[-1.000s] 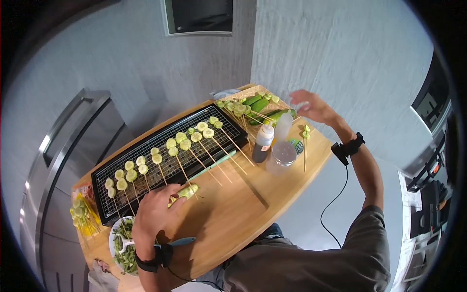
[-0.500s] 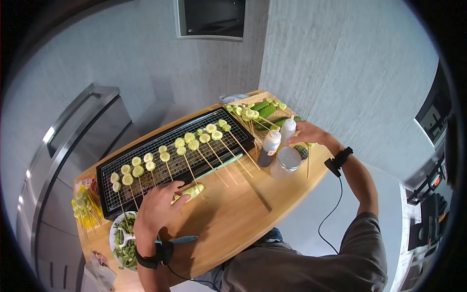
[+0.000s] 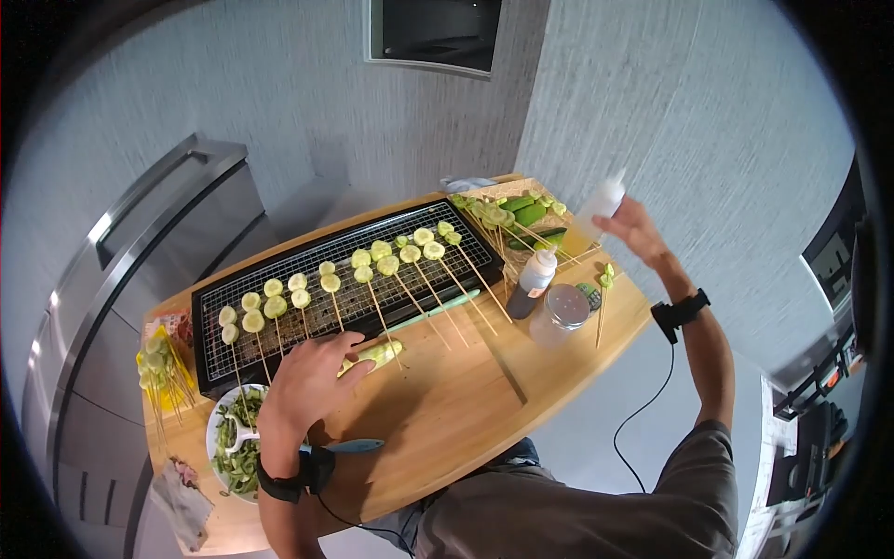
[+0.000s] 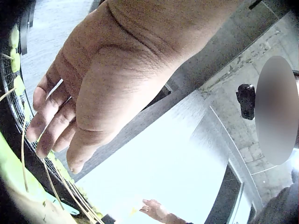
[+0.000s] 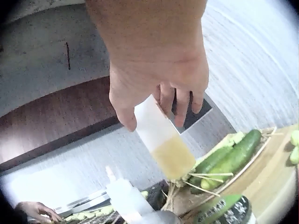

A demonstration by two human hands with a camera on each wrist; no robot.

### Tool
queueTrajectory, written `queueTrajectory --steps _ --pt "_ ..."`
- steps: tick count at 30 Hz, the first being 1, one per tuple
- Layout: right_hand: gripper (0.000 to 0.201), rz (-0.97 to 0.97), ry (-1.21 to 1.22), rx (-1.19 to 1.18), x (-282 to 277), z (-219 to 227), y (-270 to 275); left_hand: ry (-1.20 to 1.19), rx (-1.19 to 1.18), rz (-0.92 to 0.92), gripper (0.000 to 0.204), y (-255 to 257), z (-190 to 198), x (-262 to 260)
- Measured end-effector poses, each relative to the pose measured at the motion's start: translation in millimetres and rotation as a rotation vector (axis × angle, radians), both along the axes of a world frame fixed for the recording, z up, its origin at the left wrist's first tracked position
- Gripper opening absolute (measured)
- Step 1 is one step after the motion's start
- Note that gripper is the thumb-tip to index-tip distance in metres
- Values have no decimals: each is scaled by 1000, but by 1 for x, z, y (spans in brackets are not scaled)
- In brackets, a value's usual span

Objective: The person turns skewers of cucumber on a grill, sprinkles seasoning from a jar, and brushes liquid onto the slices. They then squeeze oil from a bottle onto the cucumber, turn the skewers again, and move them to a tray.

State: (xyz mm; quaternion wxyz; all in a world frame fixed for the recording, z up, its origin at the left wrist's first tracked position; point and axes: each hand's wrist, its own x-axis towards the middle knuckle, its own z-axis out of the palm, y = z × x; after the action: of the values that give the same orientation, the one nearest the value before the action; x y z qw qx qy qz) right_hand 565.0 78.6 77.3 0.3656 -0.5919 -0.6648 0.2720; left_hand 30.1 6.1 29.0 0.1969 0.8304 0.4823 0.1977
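Observation:
In my right hand (image 3: 638, 233) I hold a clear squeeze bottle (image 5: 163, 137) with yellow liquid in its lower part, raised above the right end of the table. Thumb and fingers grip its upper part, and its nozzle points up in the head view. My left hand (image 3: 307, 387) hangs over the table's front with relaxed fingers, its fingertips by a pale green cucumber (image 3: 382, 354). Beyond it is a black grill (image 3: 199, 328) with a wire rack. Skewers of round green slices (image 3: 387, 265) lie across the rack in a row, sticks toward me.
A dark sauce bottle (image 3: 531, 284) and a clear jar (image 3: 562, 315) stand at the right, near whole cucumbers (image 3: 531, 214). A white bowl (image 3: 211, 433) of cut greens sits at the left. A blue-handled tool (image 3: 356, 445) and yellow packaging (image 3: 180, 374) lie on the table.
My right hand reached down to the clear squeeze bottle, took hold of it and lifted it off the table. My left hand has stayed by the cucumber.

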Motion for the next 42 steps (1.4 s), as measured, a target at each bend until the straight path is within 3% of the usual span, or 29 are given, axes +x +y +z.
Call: queueTrajectory --steps 2,5,9,11,13,15,17,19,27,36,39,42 --pt "45 29 87 237 -5 32 -2 7 10 2 36 1 -1 2" --pt "46 56 250 251 -36 80 -2 30 11 -1 35 0 2 5" --pt "52 140 283 242 -86 116 22 43 24 -25 34 2 -7 0" --pt "51 252 30 178 -131 128 29 33 7 0 36 -2 -10 -4" --pt "53 384 -43 207 -168 120 50 63 140 -37 37 -7 -14 -7" --pt "55 506 -124 249 -208 111 70 99 109 -8 39 -12 -9 -5" --pt "60 682 -474 397 -252 100 90 137 56 -4 41 -17 -1 0" --pt "66 777 -526 289 -303 84 98 149 44 24 42 -21 3 2" --pt "61 1034 -849 275 -454 22 108 187 16 31 41 -24 7 2" --pt "61 1093 -964 248 -521 3 126 126 172 -29 34 -20 -9 3" --pt "60 1021 -1118 302 -523 7 126 111 195 -11 34 -20 -11 1" --pt "59 987 -1144 162 -524 14 116 126 166 -8 33 -19 -8 2"
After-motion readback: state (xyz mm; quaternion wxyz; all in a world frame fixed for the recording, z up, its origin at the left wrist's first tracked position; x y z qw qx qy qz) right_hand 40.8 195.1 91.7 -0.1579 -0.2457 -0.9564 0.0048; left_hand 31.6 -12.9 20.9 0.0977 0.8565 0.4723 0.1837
